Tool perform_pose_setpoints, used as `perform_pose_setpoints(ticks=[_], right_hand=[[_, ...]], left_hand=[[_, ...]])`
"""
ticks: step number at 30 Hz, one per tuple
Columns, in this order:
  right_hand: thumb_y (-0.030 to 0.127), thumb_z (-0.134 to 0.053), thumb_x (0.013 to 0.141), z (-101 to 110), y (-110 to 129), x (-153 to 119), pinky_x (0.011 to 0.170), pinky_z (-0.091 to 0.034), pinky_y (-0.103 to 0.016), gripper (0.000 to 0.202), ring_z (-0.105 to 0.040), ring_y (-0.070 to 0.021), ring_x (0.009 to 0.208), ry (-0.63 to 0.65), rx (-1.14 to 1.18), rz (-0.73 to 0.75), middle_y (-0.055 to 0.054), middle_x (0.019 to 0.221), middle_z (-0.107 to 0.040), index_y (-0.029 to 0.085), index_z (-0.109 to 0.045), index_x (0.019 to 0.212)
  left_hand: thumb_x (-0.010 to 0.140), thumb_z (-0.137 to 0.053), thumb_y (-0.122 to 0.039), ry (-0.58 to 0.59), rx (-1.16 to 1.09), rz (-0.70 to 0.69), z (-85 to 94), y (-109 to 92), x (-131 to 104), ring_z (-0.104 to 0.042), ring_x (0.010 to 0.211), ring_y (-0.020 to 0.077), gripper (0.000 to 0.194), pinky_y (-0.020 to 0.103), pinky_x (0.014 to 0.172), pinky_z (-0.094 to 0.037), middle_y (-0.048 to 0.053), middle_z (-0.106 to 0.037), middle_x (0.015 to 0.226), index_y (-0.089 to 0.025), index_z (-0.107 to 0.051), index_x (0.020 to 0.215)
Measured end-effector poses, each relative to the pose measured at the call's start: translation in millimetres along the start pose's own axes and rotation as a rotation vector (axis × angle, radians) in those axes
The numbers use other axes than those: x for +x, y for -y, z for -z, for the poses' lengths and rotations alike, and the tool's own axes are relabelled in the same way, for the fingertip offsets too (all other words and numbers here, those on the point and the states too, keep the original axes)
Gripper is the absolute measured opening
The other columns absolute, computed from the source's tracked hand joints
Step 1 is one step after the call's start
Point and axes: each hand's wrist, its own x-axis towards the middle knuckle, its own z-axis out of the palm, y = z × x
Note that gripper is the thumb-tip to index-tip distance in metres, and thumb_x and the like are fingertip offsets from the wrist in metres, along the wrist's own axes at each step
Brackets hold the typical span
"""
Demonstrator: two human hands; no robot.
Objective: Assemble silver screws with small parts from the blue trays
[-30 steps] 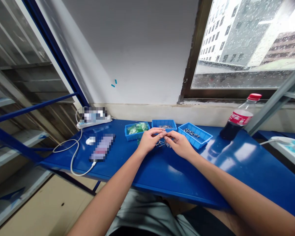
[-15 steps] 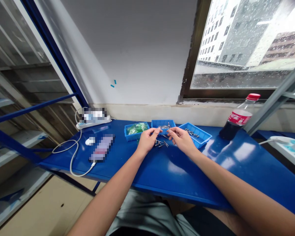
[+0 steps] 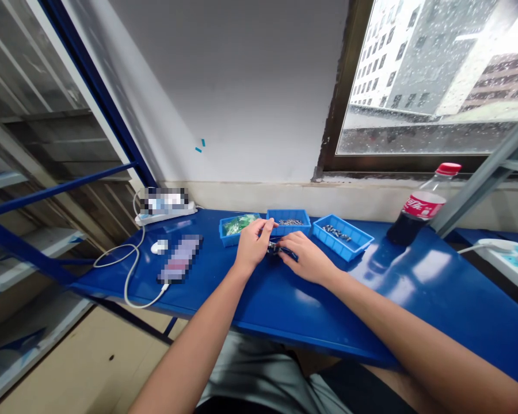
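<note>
Above the blue table [image 3: 285, 305], my left hand [image 3: 254, 244] has its thumb and fingertips pinched together; anything between them is too small to make out. My right hand [image 3: 305, 256] is lower, palm down, its curled fingertips at a small pile of metal screws [image 3: 273, 248] on the table. Whether those fingers grip one is hidden. Just behind my hands is a blue tray with long metal pieces [image 3: 290, 222]. The tray to its right holds small metal parts [image 3: 337, 233]. The left tray holds green and clear plastic bags [image 3: 240, 225].
A cola bottle [image 3: 418, 206] stands at the back right. On the left lie a phone [image 3: 180, 260] with a white cable [image 3: 128, 282], a white mouse-like object [image 3: 159, 247] and a power strip [image 3: 166, 214]. A wall and window are behind.
My right hand has moved down and left, from beside my left fingertips to the screws on the table. My left hand has shifted slightly left and remains pinched.
</note>
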Motion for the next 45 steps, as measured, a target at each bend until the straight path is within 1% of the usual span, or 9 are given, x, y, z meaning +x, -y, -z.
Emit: perform_pose_setpoints(ticks=[3,6,9,13,18,23,30,36,45], right_hand=[[0.027,-0.059,0.101,-1.7,1.3,-1.6,0.114,-0.046,-0.059,0.034,-0.055,-0.0344,0.134,0.082,-0.048,0.067,-0.01,0.138,-0.068,0.028,-0.07,0.132],[0.027,-0.056,0.103,-2.1,-4.4,-4.4,0.118,-0.043,-0.059,0.035,-0.054,-0.0334,0.138,0.112,-0.06,0.052,-0.009,0.144,-0.065,0.029,-0.07,0.135],[0.028,-0.057,0.103,-3.0,-10.8,-6.5,0.114,-0.047,-0.057,0.034,-0.059,-0.0324,0.133,0.104,-0.051,0.022,-0.011,0.141,-0.067,0.026,-0.071,0.134],[0.03,-0.058,0.102,-5.3,-14.4,-6.4,0.108,-0.051,-0.056,0.032,-0.062,-0.0323,0.126,0.085,-0.054,-0.011,-0.012,0.133,-0.071,0.025,-0.072,0.131],[0.028,-0.06,0.101,-4.8,-12.6,-5.3,0.105,-0.053,-0.053,0.028,-0.063,-0.0319,0.121,0.066,-0.052,-0.036,-0.011,0.128,-0.072,0.023,-0.072,0.125],[0.02,-0.053,0.101,-2.8,-11.0,-5.6,0.102,-0.054,-0.05,0.029,-0.064,-0.0305,0.116,0.018,-0.041,-0.088,-0.012,0.122,-0.072,0.022,-0.068,0.126],[0.019,-0.052,0.102,-0.4,-9.7,-6.4,0.101,-0.053,-0.048,0.027,-0.063,-0.0307,0.113,0.015,-0.075,-0.096,-0.013,0.118,-0.07,0.02,-0.065,0.125],[0.019,-0.05,0.103,0.0,-11.3,-6.6,0.101,-0.053,-0.046,0.025,-0.062,-0.0298,0.114,-0.041,-0.086,-0.133,-0.012,0.119,-0.07,0.02,-0.065,0.123],[0.025,-0.043,0.107,1.1,-15.0,-5.4,0.101,-0.053,-0.051,0.028,-0.064,-0.031,0.111,-0.127,-0.045,-0.188,-0.012,0.115,-0.071,0.021,-0.067,0.121]], left_hand=[[0.105,-0.049,-0.047,0.004,0.099,-0.062,10.4,2.4,2.0,-0.072,0.099,0.0236,0.04,0.035,0.094,-0.054,0.007,-0.079,0.104,-0.02,-0.078,0.097],[0.103,-0.053,-0.042,0.146,0.228,-0.104,17.0,7.4,-1.5,-0.072,0.098,0.025,0.034,0.038,0.095,-0.055,0.008,-0.079,0.103,-0.021,-0.079,0.101],[0.101,-0.056,-0.038,0.276,0.337,-0.15,23.0,11.9,-12.9,-0.071,0.106,0.0275,0.028,0.042,0.102,-0.055,0.01,-0.078,0.111,-0.022,-0.08,0.105],[0.1,-0.059,-0.039,0.287,0.422,-0.121,34.2,19.1,-33.2,-0.067,0.122,0.0305,0.029,0.044,0.111,-0.052,0.011,-0.073,0.129,-0.023,-0.079,0.113],[0.099,-0.061,-0.042,0.338,0.478,-0.026,42.5,27.7,-47.0,-0.058,0.138,0.0331,0.049,0.049,0.12,-0.045,0.011,-0.062,0.15,-0.022,-0.065,0.143],[0.101,-0.057,-0.037,0.42,0.429,-0.034,33.8,27.9,-48.3,-0.05,0.147,0.0318,0.049,0.05,0.126,-0.039,0.01,-0.053,0.159,-0.022,-0.061,0.148],[0.103,-0.05,-0.024,0.428,0.314,-0.119,13.6,30.7,-45.1,-0.051,0.147,0.0282,0.044,0.049,0.126,-0.041,0.01,-0.055,0.158,-0.022,-0.062,0.146],[0.104,-0.039,-0.016,0.479,0.318,-0.104,-2.3,32.2,-33.0,-0.052,0.147,0.0257,0.048,0.045,0.127,-0.041,0.012,-0.055,0.158,-0.016,-0.062,0.145],[0.098,-0.04,-0.008,0.282,0.148,-0.077,-6.3,19.4,-17.1,-0.068,0.127,0.0218,0.048,0.041,0.117,-0.051,0.005,-0.072,0.136,-0.022,-0.072,0.132]])
